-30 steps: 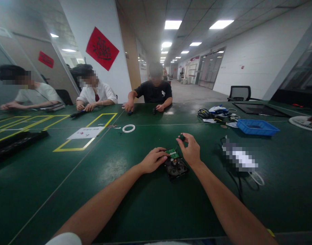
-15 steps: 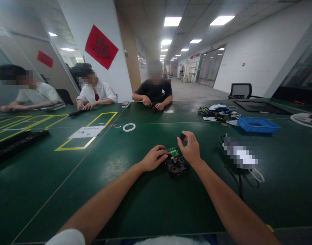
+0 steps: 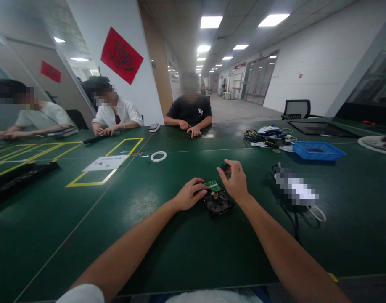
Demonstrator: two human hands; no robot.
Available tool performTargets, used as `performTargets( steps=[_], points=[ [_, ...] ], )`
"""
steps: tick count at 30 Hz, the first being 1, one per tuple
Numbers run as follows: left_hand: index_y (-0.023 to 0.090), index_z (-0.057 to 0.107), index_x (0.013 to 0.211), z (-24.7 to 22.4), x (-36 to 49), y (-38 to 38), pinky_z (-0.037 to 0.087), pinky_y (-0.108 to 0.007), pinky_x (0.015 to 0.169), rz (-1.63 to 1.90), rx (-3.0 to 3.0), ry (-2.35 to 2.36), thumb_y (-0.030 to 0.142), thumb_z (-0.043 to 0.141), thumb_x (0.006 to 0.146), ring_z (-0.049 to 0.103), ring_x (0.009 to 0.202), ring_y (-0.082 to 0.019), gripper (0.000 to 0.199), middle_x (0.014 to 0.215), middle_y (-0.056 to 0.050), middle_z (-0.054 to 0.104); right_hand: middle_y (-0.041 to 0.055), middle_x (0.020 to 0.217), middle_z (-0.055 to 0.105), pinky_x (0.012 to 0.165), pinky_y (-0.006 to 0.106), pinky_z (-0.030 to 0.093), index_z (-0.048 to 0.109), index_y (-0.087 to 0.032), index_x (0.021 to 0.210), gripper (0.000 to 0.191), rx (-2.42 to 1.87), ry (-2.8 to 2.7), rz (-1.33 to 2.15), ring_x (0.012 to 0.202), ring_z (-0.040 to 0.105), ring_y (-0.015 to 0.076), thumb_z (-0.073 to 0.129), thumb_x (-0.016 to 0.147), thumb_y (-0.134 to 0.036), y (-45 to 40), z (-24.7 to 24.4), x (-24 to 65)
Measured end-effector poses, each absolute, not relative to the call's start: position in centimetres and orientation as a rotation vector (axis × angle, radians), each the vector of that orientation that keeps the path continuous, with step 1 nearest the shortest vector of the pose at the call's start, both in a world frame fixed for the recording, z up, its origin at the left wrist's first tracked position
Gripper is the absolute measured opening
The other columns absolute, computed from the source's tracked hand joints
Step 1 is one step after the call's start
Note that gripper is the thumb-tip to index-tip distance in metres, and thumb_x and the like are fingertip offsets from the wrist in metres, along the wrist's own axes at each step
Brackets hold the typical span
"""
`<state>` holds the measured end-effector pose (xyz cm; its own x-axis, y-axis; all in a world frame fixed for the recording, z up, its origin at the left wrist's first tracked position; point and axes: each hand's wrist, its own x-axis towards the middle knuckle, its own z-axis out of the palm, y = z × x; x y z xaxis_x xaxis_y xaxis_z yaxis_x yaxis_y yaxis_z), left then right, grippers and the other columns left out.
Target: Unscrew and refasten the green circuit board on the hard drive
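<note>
Lying just off the fingertips of the left hand (image 3: 189, 194), at its 3 to 4 o'clock: the black housing (image 3: 218, 205), flat on the desk (image 3: 170, 252), with the green board (image 3: 212, 185) at its far end. Touching the board's 9 o'clock side with that hand, so nearer on the left than on the right. Reaching in from about 2 o'clock with the right hand (image 3: 236, 181), thumb and fingertips pinched on a small dark piece (image 3: 223, 166), just off the board's 1 o'clock corner. Cannot tell whether touching the board with any tip below it; too small and dark there. Resting rather than visibly clamped on the left, thumb and forefinger slightly apart at the edge; cannot tell how firmly pressed. Placed apart from each other, hands on either side of the work.

Running roughly from 11 to 5 o'clock along the long axis, judging by board and housing together, though not much longer than wide. Looking black, blocky and opened up, with small round metallic parts near the board and darker hollows toward 5 o'clock. Looking bright green on the board, crossed by a pale strip, and apparently flat.
</note>
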<state>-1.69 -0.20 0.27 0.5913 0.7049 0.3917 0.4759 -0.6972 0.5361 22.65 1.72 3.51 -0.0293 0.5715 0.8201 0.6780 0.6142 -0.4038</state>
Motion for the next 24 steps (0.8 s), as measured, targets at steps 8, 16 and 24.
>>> performTargets(
  steps=[8, 16, 24],
  points=[
    [0.028, 0.068, 0.13, 0.43, -1.67, -0.17, 0.044, -0.044, 0.111, 0.828, 2.449, 0.949, 0.045, 0.047, 0.103, 0.054, 0.125, -0.025, 0.038, 0.134, -0.01, 0.055, 0.0114, 0.115, 0.064, 0.078, 0.043, 0.063, 0.051, -0.023, 0.133, 0.04, -0.984, -1.653, -0.077, 0.09, 0.069, 0.0235, 0.061, 0.096, -0.035, 1.78, 3.28, 22.36],
    [0.028, 0.069, 0.129, 0.51, -1.59, -0.14, 0.044, -0.043, 0.112, 0.851, 2.412, 0.937, 0.048, 0.049, 0.102, 0.054, 0.127, -0.025, 0.039, 0.134, -0.01, 0.056, 0.0149, 0.125, 0.059, 0.084, 0.045, 0.062, 0.046, -0.022, 0.14, 0.045, -0.962, -1.686, -0.033, 0.096, 0.067, 0.024, 0.056, 0.096, -0.029, 1.64, 3.58, 22.33],
    [0.026, 0.071, 0.123, 0.47, -1.38, 0.3, 0.045, -0.041, 0.111, 0.89, 2.329, 0.935, 0.049, 0.05, 0.102, 0.057, 0.123, -0.023, 0.038, 0.129, -0.009, 0.062, 0.0136, 0.118, 0.061, 0.076, 0.043, 0.064, 0.049, -0.021, 0.134, 0.048, -1.0, -1.626, -0.025, 0.09, 0.067, 0.0238, 0.065, 0.092, -0.037, 1.83, 3.16, 22.28]
  ],
)
